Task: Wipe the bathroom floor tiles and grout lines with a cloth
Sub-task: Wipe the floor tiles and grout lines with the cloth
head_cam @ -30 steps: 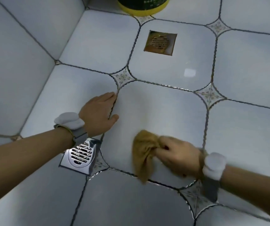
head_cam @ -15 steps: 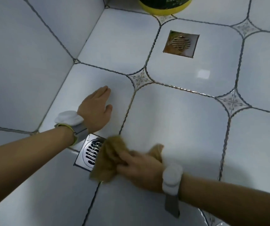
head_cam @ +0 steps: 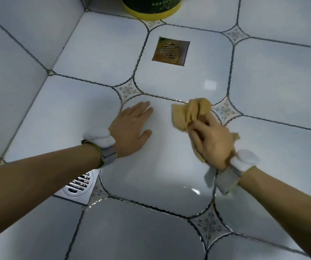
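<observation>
My right hand (head_cam: 212,142) grips a crumpled tan cloth (head_cam: 188,111) and presses it on a pale blue floor tile (head_cam: 162,166), at the tile's far right corner. The cloth's front edge reaches the dark grout line (head_cam: 162,97) beside a patterned diamond inset (head_cam: 225,109). My left hand (head_cam: 132,128) lies flat on the same tile with fingers spread, to the left of the cloth and holding nothing. A wet sheen shows on the tile near my right wrist.
A chrome floor drain (head_cam: 77,186) sits partly under my left forearm. A brass-coloured drain (head_cam: 170,51) is set in the tile beyond. A dark container with a yellow base (head_cam: 150,8) stands at the far edge. A tiled wall (head_cam: 15,53) rises on the left.
My right hand has carried the cloth from beside the chrome drain up and right to the tile's far corner. My left hand has shifted right onto the same tile.
</observation>
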Available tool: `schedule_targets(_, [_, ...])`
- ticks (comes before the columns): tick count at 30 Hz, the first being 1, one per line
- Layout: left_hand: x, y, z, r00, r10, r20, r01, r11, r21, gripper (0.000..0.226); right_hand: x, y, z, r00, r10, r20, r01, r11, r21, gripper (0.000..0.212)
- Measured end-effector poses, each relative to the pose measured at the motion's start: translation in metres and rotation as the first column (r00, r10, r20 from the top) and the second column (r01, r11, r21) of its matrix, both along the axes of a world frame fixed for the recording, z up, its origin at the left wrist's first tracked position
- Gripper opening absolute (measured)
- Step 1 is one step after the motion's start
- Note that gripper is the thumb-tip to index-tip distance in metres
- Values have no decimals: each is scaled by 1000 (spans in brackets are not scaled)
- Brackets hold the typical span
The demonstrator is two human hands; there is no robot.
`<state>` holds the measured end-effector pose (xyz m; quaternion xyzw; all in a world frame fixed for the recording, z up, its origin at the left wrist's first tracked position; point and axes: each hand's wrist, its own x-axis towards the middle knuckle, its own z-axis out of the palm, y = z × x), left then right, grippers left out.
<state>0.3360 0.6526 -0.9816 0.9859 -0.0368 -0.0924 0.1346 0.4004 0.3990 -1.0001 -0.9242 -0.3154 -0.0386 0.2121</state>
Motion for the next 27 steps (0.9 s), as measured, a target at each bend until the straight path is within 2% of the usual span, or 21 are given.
schedule_targets(2, [5, -15, -5, 999, -43, -8, 43, 999, -7, 65, -71, -22, -3, 976, 185, -118, -193, 979, -60, 11])
schedule_targets(4, [6, -20, -11, 997, -60, -46, 59, 998, -13, 69, -128, -42, -7, 900, 391, -191, -415, 903, -107, 24])
schedule_targets(6, [5, -21, -17, 993, -82, -80, 84, 996, 21, 75, -143, -62, -10, 796, 557, -235, -590, 800, -103, 20])
schedule_targets(7, [4, -19, -19, 993, -89, -82, 93, 995, 39, 78, -133, -67, -9, 796, 558, -234, -590, 802, -97, 18])
schedule_targets(9, [5, -17, -18, 993, -92, -77, 95, 995, 38, 80, -93, -72, -9, 877, 445, -178, -462, 885, -62, 13])
schedule_targets(11, [6, -13, -12, 996, -68, -50, 69, 997, 17, 79, -36, -67, -14, 959, 280, -44, -282, 958, -44, 12])
schedule_targets(13, [5, -4, -4, 1000, 3, -16, -3, 1000, 4, 73, 22, -52, -10, 999, 13, 47, -11, 999, -42, 12])
schedule_targets(15, [-1, 14, 4, 993, 117, -20, -117, 993, 4, 70, 59, -32, -1, 966, -258, 29, 258, 966, 0, 13])
schedule_targets(17, [-16, 39, 11, 969, 245, -27, -245, 969, 12, 68, 60, -4, 3, 930, -369, 4, 369, 929, 25, 12])
schedule_targets(18, [-25, 51, 13, 952, 304, -32, -303, 953, 13, 67, 46, 9, 4, 932, -362, -14, 362, 932, 34, 11])
schedule_targets(20, [-45, 78, 15, 910, 412, -35, -412, 911, 28, 65, 2, 40, 2, 976, -213, -41, 215, 975, 46, 5])
schedule_targets(22, [-65, 102, 15, 878, 477, -46, -474, 879, 58, 63, -51, 74, 0, 991, 87, -99, -84, 996, 32, 11])
schedule_targets(24, [-82, 119, 13, 872, 477, -105, -474, 879, 60, 60, -88, 100, -6, 901, 411, -140, -414, 910, 8, 21])
schedule_targets(25, [-89, 127, 14, 874, 469, -129, -467, 883, 46, 58, -93, 111, -8, 840, 517, -162, -523, 853, 11, 21])
schedule_targets(26, [-93, 134, 13, 875, 464, -138, -466, 885, 21, 56, -87, 122, -10, 814, 558, -161, -560, 827, 35, 18])
schedule_targets(27, [-96, 139, 13, 869, 477, -135, -483, 875, -19, 54, -72, 134, -10, 834, 533, -145, -530, 846, 64, 14])
